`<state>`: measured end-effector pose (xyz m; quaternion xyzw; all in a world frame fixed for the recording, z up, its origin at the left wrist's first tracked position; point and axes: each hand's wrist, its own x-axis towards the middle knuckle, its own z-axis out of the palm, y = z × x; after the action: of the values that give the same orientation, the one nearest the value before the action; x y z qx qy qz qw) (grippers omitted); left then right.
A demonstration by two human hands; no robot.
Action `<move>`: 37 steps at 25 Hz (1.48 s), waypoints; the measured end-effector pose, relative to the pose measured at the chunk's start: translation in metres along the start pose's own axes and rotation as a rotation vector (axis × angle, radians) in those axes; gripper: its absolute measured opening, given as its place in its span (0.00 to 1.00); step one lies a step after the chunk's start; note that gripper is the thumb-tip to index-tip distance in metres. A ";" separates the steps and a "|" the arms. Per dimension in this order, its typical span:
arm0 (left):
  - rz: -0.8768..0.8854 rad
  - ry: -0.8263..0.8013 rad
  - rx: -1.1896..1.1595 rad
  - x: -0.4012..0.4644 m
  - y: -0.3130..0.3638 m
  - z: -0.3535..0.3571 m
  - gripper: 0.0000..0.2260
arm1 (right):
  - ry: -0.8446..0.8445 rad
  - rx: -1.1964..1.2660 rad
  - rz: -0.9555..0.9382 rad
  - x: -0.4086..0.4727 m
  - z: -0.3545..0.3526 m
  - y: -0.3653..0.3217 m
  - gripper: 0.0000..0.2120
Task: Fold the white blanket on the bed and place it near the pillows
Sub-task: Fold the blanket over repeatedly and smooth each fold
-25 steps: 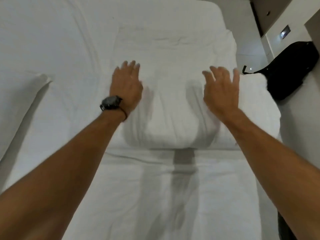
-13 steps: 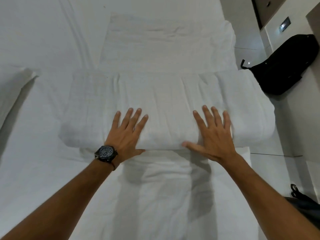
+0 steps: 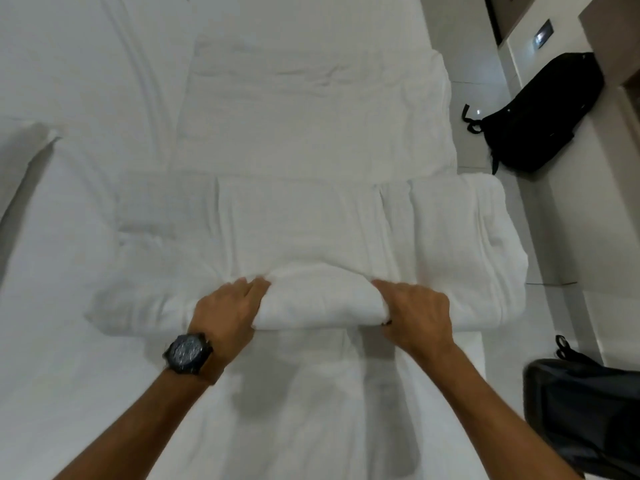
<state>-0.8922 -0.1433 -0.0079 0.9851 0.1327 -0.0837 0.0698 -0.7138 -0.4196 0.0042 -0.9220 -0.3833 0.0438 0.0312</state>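
The white blanket (image 3: 311, 237) lies across the bed (image 3: 69, 375) as a thick folded band, its right end hanging over the mattress edge. My left hand (image 3: 228, 306), with a black watch on the wrist, grips the band's near edge. My right hand (image 3: 415, 313) grips the same edge a little to the right. Between them the near edge is bunched and lifted. A flatter white layer of bedding (image 3: 311, 109) stretches beyond the band. A white pillow corner (image 3: 24, 161) shows at the left edge.
A black backpack (image 3: 540, 112) leans against the wall on the pale tiled floor right of the bed. Another dark bag (image 3: 581, 417) sits at the lower right, close to my right arm. A wall socket panel (image 3: 543, 32) is at the upper right.
My hands went from flat on top of the blanket to its near edge, then curled shut around that edge and bunched it up.
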 end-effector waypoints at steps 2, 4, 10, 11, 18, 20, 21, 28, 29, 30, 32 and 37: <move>0.034 0.027 -0.002 -0.052 0.016 0.007 0.40 | -0.029 0.009 -0.002 -0.051 -0.001 -0.014 0.36; 0.034 -0.003 -0.032 -0.089 0.024 0.019 0.42 | -0.095 -0.012 0.009 -0.091 0.006 -0.020 0.38; 0.155 -0.194 -0.045 -0.111 0.011 0.028 0.45 | -0.217 0.091 -0.113 -0.129 0.016 -0.008 0.41; 0.176 -0.175 -0.024 -0.103 0.009 0.026 0.42 | -0.218 0.089 -0.117 -0.119 0.016 -0.007 0.42; -0.077 -0.143 0.033 0.040 -0.046 0.013 0.41 | -0.071 -0.085 -0.005 0.020 0.032 0.006 0.36; -0.193 -0.164 0.072 0.075 -0.075 -0.005 0.46 | -0.052 -0.181 0.038 0.055 0.026 0.026 0.38; -0.242 -0.207 0.088 0.087 -0.087 -0.014 0.48 | -0.104 -0.229 0.089 0.072 0.020 0.038 0.43; -0.254 -0.344 -0.062 0.123 -0.104 -0.073 0.40 | -0.375 -0.061 0.166 0.154 -0.046 0.063 0.24; -0.258 -0.244 -0.056 0.127 -0.104 -0.087 0.39 | -0.300 -0.068 0.185 0.160 -0.061 0.063 0.24; -0.268 -0.137 -0.038 0.136 -0.107 -0.100 0.40 | -0.193 -0.073 0.207 0.171 -0.075 0.065 0.24; -0.266 0.046 0.076 0.169 -0.120 -0.132 0.40 | 0.022 -0.091 0.219 0.207 -0.095 0.070 0.21; -0.144 0.060 0.045 0.224 -0.115 -0.092 0.35 | -0.093 -0.143 0.126 0.226 -0.034 0.048 0.37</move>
<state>-0.6974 0.0367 0.0281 0.9764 0.2036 -0.0618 0.0372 -0.5179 -0.2937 0.0212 -0.9412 -0.3277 0.0611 -0.0554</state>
